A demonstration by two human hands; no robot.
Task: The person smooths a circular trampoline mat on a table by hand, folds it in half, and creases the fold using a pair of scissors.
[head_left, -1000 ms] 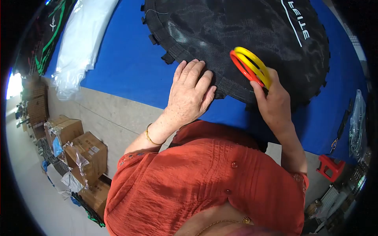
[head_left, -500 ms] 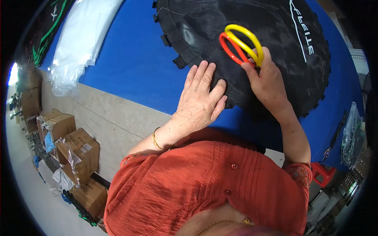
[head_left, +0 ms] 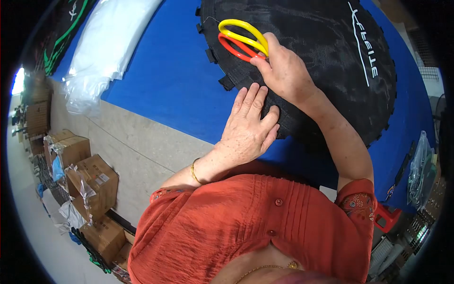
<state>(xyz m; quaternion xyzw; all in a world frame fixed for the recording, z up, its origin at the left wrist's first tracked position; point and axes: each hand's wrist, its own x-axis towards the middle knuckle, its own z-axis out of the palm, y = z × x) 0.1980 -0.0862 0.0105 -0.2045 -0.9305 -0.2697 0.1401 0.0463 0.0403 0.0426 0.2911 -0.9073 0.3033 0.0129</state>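
On the blue-covered table [head_left: 165,80] lies the round black mesh [head_left: 312,28], clear plastic [head_left: 111,45] to its left; cardboard boxes [head_left: 99,182] stand on the floor [head_left: 125,137]. The yellow and red loops [head_left: 236,22] have moved left, over the mesh's edge. The right hand [head_left: 286,71] grips them, fingers closed; the left hand [head_left: 248,123] presses the near edge, fingers slightly spread.

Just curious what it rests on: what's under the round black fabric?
The blue surface shows past the edge of the black fabric; what lies beneath its middle is covered.
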